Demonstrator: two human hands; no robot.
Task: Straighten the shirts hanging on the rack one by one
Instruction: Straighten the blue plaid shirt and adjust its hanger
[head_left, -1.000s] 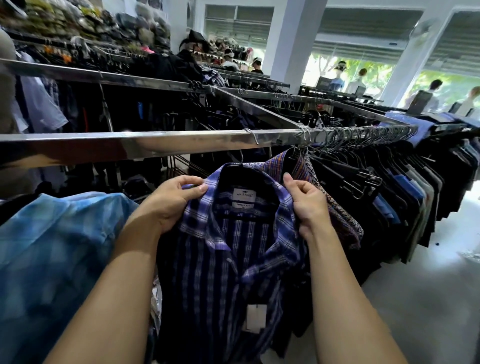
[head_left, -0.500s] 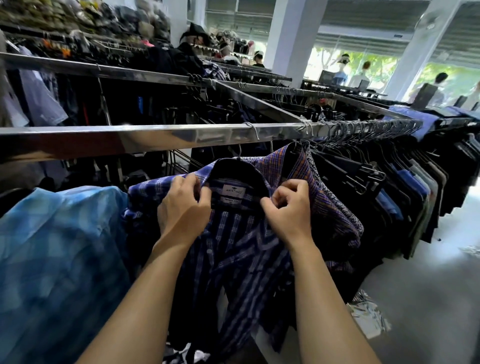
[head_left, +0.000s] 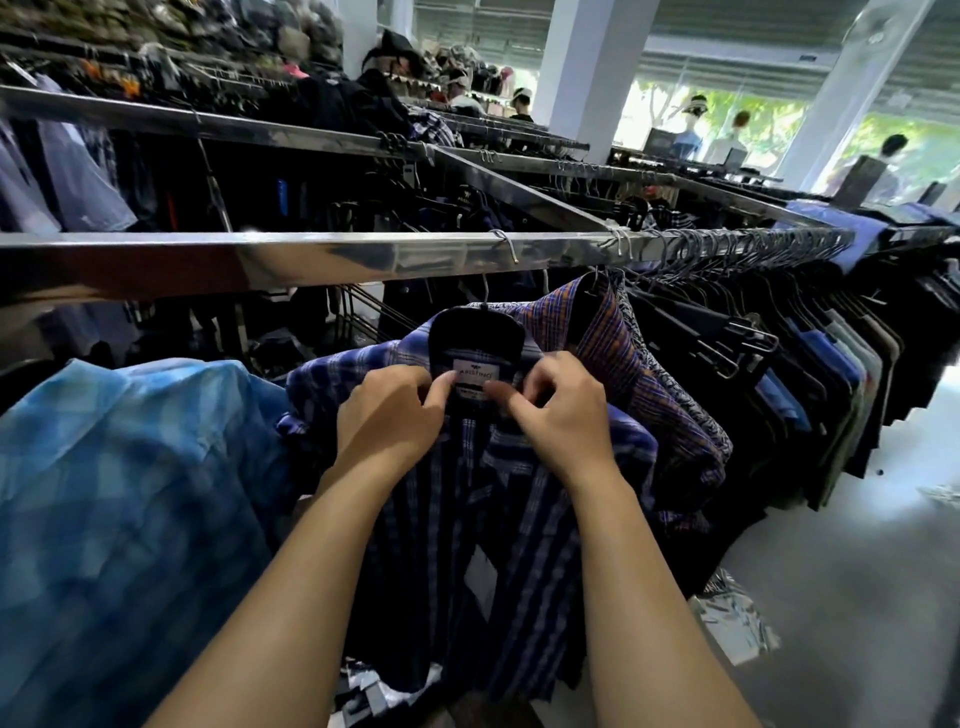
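A dark blue plaid shirt (head_left: 498, 530) hangs on a black hanger from the chrome rack rail (head_left: 322, 257) in front of me, its white neck label showing. My left hand (head_left: 387, 415) pinches the left side of its collar just below the label. My right hand (head_left: 558, 408) pinches the right side, so the fingertips of the two hands nearly meet at the collar front. Right behind it hangs an orange and blue plaid shirt (head_left: 623, 358). To the left is a light blue shirt (head_left: 119, 509).
Several dark shirts on black hangers (head_left: 810, 364) fill the rail to the right. More racks (head_left: 519, 166) and white pillars (head_left: 587, 78) stand behind. Grey floor (head_left: 857, 582) lies at the right, with crumpled plastic wrapping (head_left: 732, 618) on it. People stand far back by the windows.
Both hands have moved from the outer collar edges inward to the collar front, drawing the two sides together under the label. The shirt front now hangs closed.
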